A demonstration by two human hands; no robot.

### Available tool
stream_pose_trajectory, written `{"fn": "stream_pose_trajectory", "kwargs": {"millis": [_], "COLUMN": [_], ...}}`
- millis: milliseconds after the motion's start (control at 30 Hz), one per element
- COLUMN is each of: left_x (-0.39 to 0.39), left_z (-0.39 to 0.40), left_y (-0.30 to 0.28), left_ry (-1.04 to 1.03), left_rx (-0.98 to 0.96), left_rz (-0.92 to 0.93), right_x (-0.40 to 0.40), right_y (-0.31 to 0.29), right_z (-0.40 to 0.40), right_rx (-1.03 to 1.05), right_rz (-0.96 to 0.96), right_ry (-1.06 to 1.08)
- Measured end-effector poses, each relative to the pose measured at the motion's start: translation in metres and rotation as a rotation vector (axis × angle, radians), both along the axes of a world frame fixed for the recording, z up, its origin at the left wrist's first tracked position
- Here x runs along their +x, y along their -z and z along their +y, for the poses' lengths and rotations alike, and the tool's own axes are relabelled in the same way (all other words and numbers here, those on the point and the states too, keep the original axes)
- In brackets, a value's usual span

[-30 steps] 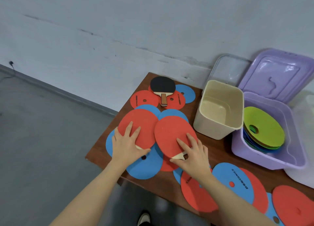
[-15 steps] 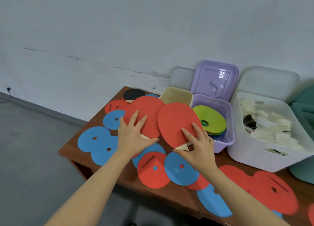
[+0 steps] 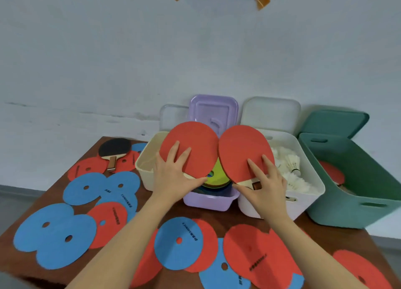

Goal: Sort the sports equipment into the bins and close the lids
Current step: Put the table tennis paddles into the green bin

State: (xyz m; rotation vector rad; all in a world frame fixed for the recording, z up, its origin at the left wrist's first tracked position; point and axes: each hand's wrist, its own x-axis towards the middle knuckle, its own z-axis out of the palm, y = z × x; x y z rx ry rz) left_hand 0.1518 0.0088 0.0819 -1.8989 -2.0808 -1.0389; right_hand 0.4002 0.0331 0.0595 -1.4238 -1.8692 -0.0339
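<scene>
My left hand point(image 3: 173, 175) grips a red table tennis paddle point(image 3: 195, 143), held up over the cream bin point(image 3: 145, 158) and the purple bin point(image 3: 208, 200). My right hand point(image 3: 263, 184) grips a second red paddle point(image 3: 240, 149) above the gap between the purple bin and the white bin point(image 3: 303, 149). The purple bin holds green and yellow discs point(image 3: 217, 175). Shuttlecocks point(image 3: 290, 162) fill the white bin. A red paddle point(image 3: 332, 171) lies inside the green bin point(image 3: 355, 193) at the right. A black paddle point(image 3: 115, 148) rests on the table's far left.
Several blue discs point(image 3: 54, 234) and red discs point(image 3: 260, 256) are spread over the brown table point(image 3: 227, 218). All four lids lean open against the wall: clear point(image 3: 171, 117), purple point(image 3: 208, 108), white point(image 3: 271, 112), green point(image 3: 334, 121). Grey floor lies left of the table.
Both hands lifted the two red paddles off the table and carried them right, over the bins. The view swung right, bringing the white and green bins into sight.
</scene>
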Motion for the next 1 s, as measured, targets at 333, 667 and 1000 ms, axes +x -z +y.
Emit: {"fn": "stream_pose_trajectory", "kwargs": {"millis": [333,667,1000], "left_x": [0.068,0.176,0.326], "left_z": [0.091,0.151,0.182], "left_y": [-0.012,-0.021,-0.022], "left_ry": [0.064,0.067,0.091], "left_rx": [-0.046,-0.131,-0.232], "left_rz": [-0.048,-0.064,-0.113], "right_x": [0.065,0.192,0.347], "right_y": [-0.018,-0.028,0.001], "right_z": [0.072,0.135,0.195], "right_rx": [0.007,0.010,-0.372], "right_rz": [0.030,0.020,-0.103], "right_ry": [0.017,0.084,0.189]}}
